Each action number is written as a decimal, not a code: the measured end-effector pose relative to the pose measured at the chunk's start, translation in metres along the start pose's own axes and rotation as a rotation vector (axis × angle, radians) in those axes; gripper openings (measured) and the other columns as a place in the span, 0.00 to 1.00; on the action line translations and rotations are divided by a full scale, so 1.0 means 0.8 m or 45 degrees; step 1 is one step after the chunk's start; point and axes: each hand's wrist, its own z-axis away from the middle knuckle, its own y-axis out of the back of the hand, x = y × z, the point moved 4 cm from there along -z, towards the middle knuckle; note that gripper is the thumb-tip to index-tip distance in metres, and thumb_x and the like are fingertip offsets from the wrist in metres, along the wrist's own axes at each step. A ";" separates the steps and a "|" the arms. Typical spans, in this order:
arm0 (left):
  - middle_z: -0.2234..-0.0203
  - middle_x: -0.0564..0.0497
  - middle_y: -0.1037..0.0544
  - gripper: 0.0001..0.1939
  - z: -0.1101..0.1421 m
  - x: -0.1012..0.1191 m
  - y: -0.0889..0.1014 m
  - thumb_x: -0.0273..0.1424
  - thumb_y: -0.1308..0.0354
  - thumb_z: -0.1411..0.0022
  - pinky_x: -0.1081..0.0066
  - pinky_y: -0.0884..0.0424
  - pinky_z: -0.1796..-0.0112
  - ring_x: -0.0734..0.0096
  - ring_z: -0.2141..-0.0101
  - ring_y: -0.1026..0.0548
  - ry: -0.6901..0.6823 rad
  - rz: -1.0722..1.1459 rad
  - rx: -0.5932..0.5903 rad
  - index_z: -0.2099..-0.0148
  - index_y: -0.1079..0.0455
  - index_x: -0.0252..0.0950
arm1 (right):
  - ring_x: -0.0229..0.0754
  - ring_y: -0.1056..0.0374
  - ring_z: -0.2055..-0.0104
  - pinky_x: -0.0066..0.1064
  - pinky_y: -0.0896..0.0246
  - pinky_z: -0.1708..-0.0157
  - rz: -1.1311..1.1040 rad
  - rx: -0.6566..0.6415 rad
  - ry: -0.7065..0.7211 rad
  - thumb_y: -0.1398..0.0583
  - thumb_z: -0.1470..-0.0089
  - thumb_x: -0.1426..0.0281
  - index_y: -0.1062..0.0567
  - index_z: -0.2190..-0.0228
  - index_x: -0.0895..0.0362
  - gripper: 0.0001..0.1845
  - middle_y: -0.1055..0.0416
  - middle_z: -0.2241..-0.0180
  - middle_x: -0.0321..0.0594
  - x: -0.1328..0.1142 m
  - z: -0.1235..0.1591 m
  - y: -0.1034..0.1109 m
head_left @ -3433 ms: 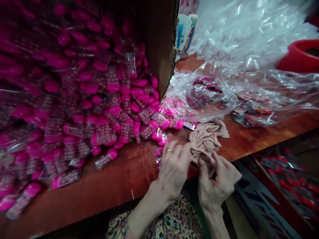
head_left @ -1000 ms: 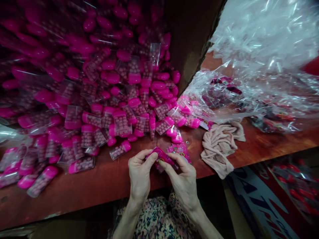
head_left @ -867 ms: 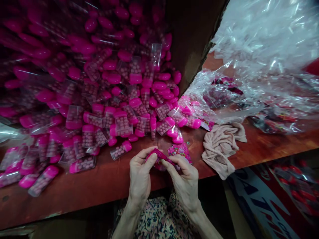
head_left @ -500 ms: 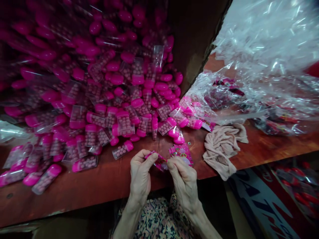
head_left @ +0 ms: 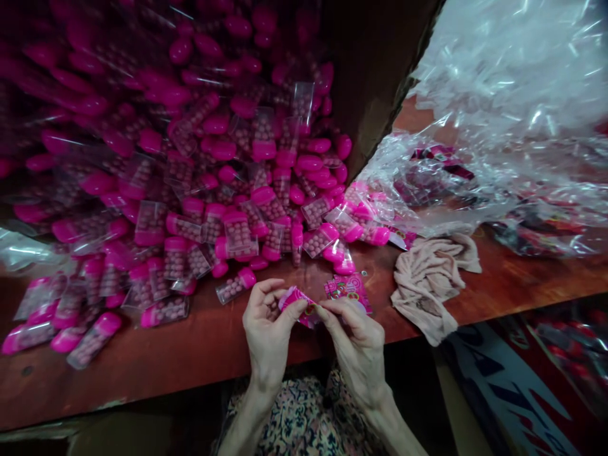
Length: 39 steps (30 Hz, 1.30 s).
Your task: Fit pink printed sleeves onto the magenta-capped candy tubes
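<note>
Cloth [head_left: 430, 278] released; left fingers [head_left: 292, 312], right fingers [head_left: 331, 323] now pinching pink wrapper [head_left: 292, 296].

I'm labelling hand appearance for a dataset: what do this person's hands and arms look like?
The left hand and right hand are ungloved, and no sleeves or wristbands show on the forearms. The garment below has a dark and pale mottled print.

The light is dim and cool, brightest at upper right, where the plastic [head_left: 517, 95] throws white streaks of glare. The box [head_left: 380, 76] sinks into near-black shadow, and the upper-left bottles [head_left: 61, 79] smear and stretch towards the edge. The counter [head_left: 199, 342] has a dull sheen, with darkness beneath. The hands [head_left: 268, 335] are fairly clear; print on the packet [head_left: 298, 301] is too soft to read. Corners darken.
</note>
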 end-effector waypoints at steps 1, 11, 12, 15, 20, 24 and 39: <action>0.73 0.54 0.25 0.15 0.001 0.004 0.001 0.29 0.33 0.55 0.76 0.31 0.68 0.74 0.71 0.27 -0.076 -0.064 -0.004 0.64 0.33 0.37 | 0.36 0.33 0.74 0.27 0.37 0.73 0.007 0.000 0.020 0.42 0.46 0.72 0.26 0.71 0.56 0.05 0.29 0.77 0.35 -0.001 -0.001 0.001; 0.70 0.51 0.27 0.04 -0.011 0.006 0.011 0.30 0.39 0.47 0.73 0.32 0.67 0.70 0.68 0.28 -0.122 -0.294 -0.282 0.70 0.30 0.36 | 0.37 0.33 0.71 0.29 0.35 0.71 0.156 0.001 0.330 0.39 0.50 0.79 0.25 0.67 0.56 0.08 0.29 0.73 0.38 -0.007 -0.002 0.008; 0.71 0.51 0.27 0.03 -0.013 0.005 0.011 0.30 0.39 0.47 0.73 0.32 0.66 0.70 0.69 0.29 -0.093 -0.278 -0.316 0.70 0.30 0.36 | 0.37 0.33 0.72 0.29 0.35 0.71 0.163 -0.007 0.349 0.39 0.50 0.79 0.24 0.66 0.56 0.09 0.29 0.73 0.38 -0.008 -0.002 0.007; 0.73 0.51 0.27 0.05 -0.018 0.008 0.012 0.29 0.41 0.45 0.73 0.34 0.65 0.71 0.68 0.29 -0.112 -0.299 -0.376 0.72 0.28 0.35 | 0.38 0.34 0.72 0.29 0.35 0.72 0.167 -0.013 0.393 0.39 0.50 0.78 0.24 0.66 0.55 0.09 0.28 0.73 0.38 -0.010 -0.003 0.006; 0.70 0.49 0.27 0.11 -0.020 0.009 0.015 0.31 0.45 0.41 0.73 0.36 0.64 0.69 0.67 0.30 -0.073 -0.254 -0.524 0.74 0.29 0.34 | 0.37 0.33 0.71 0.29 0.34 0.71 0.169 -0.060 0.319 0.39 0.49 0.77 0.24 0.66 0.55 0.08 0.28 0.72 0.38 -0.007 -0.003 0.007; 0.71 0.50 0.27 0.11 -0.018 0.004 0.018 0.31 0.47 0.40 0.74 0.37 0.64 0.70 0.67 0.30 0.016 -0.148 -0.518 0.73 0.29 0.34 | 0.38 0.31 0.70 0.30 0.34 0.70 0.128 -0.075 0.248 0.39 0.49 0.76 0.24 0.67 0.55 0.06 0.28 0.72 0.38 -0.003 -0.004 0.008; 0.71 0.49 0.20 0.05 -0.003 -0.006 0.005 0.29 0.37 0.49 0.76 0.31 0.64 0.73 0.70 0.25 0.301 0.234 -0.432 0.68 0.22 0.34 | 0.37 0.32 0.72 0.27 0.36 0.72 -0.059 -0.117 0.044 0.43 0.45 0.73 0.25 0.70 0.56 0.06 0.28 0.74 0.36 -0.012 -0.007 0.003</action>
